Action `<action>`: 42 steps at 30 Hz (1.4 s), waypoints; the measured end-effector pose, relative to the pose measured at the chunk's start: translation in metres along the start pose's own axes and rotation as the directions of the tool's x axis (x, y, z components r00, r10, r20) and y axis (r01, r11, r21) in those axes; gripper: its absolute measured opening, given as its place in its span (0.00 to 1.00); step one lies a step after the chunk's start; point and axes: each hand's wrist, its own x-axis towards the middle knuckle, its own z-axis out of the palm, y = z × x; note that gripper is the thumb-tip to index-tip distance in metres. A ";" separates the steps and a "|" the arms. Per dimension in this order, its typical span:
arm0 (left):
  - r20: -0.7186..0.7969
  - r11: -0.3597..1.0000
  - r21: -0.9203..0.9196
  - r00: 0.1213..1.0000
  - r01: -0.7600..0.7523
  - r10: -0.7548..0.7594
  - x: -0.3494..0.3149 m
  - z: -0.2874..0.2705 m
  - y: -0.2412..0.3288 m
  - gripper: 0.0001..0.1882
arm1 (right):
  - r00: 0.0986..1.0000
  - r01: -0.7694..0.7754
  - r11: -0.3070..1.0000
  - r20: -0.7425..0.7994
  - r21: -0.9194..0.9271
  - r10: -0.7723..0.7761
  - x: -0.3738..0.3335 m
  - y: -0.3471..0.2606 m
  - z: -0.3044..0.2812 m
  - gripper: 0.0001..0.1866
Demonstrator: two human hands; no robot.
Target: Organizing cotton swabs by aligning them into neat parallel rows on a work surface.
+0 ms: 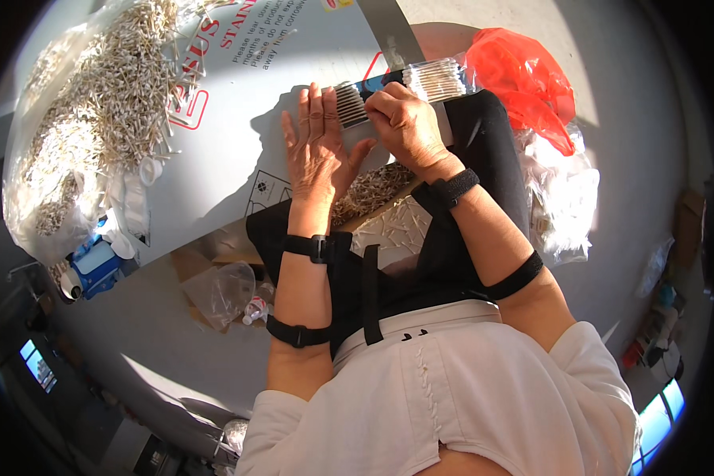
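Cotton swabs (351, 105) are lined up in a neat row on a grey board (238, 119) above the lap. The left hand (317, 147) is laid flat, fingers spread, against the row; the right hand (404, 119) is curled closed over its end. Even pressure should be kept so the row stays square.

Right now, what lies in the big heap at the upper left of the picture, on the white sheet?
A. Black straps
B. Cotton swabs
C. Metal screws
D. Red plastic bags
B: the heap of cotton swabs is a mass of thin pale sticks with white tips, lying partly in clear plastic on the white sheet, to the left of the left hand.
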 end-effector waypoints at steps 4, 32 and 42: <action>-0.007 1.000 0.003 1.000 0.010 -0.010 -0.001 0.001 0.000 0.52 | 1.000 0.016 1.000 -0.009 0.001 -0.016 -0.001 0.000 0.001 0.02; -0.035 0.999 0.023 0.999 0.028 -0.027 -0.001 0.005 0.000 0.50 | 0.997 -0.061 0.998 -0.038 0.034 0.062 0.006 -0.005 0.001 0.05; -0.036 0.998 0.050 0.999 0.038 -0.036 0.000 0.006 0.001 0.50 | 0.998 -0.055 0.998 -0.020 -0.014 0.054 0.011 -0.005 0.003 0.05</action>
